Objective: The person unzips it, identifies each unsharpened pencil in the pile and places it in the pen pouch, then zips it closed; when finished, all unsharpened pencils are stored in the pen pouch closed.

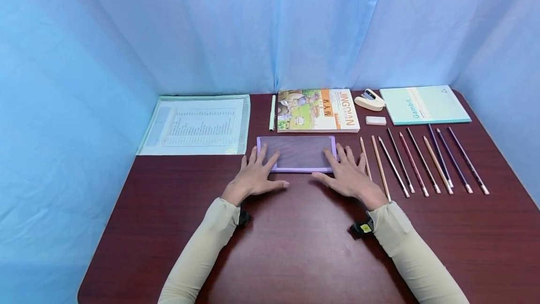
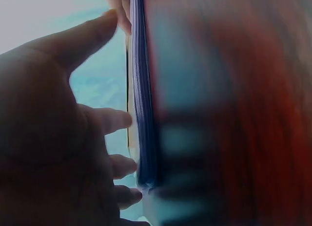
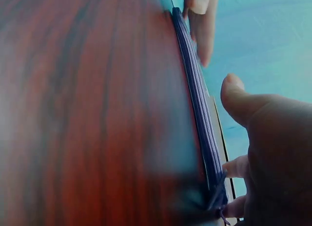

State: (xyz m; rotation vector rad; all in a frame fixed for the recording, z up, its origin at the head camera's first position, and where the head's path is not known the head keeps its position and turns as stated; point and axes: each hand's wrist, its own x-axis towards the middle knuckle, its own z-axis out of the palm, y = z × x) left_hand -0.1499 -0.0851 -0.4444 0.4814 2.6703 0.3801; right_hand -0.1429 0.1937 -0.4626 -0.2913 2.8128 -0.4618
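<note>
A flat purple zip pouch with a dark mesh face lies on the table in front of the person. My left hand rests at its left end, fingers spread over the purple border. At the opposite end, the spread fingers of my right hand lie on the right border. Both thumbs point inward, just short of the near edge. From the left wrist, the pouch's zipped side appears edge-on beside the fingertips. In the right wrist view a small cord hangs at the zip's end.
Several pencils lie in a row right of the pouch. Behind it are a picture-covered book and a pale green pen. A white eraser, a stapler and a notebook sit back right; a document sleeve lies left.
</note>
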